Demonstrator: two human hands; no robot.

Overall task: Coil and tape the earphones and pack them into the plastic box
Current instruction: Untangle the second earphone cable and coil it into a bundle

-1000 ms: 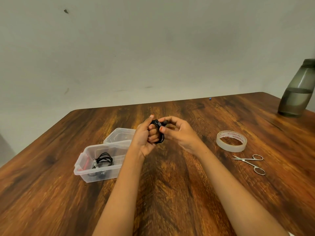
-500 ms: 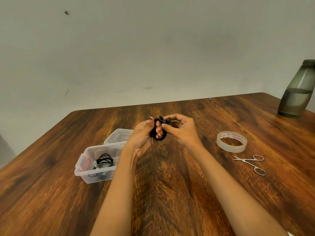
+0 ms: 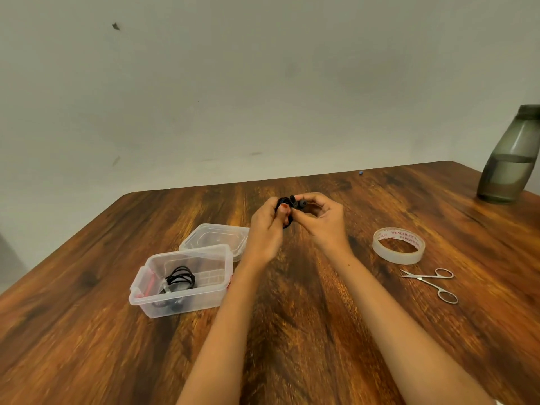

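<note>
Black cord that looped round our left fingers (image 3: 281,212) a second ago now sits as a tight coil of earphones (image 3: 287,213), held between both hands at the centre of the frame, above the counter (image 3: 292,317). We judge the coiling about done and the taping next. The tape roll (image 3: 399,246) and scissors (image 3: 429,283) lie untouched at right. Our left hand (image 3: 267,232) curls its fingers onto the coil's side, and our right hand (image 3: 327,223) pinches the earbuds at its top. The plastic box (image 3: 210,296) stands open at lower left, with another coil (image 3: 179,280) inside.
</note>
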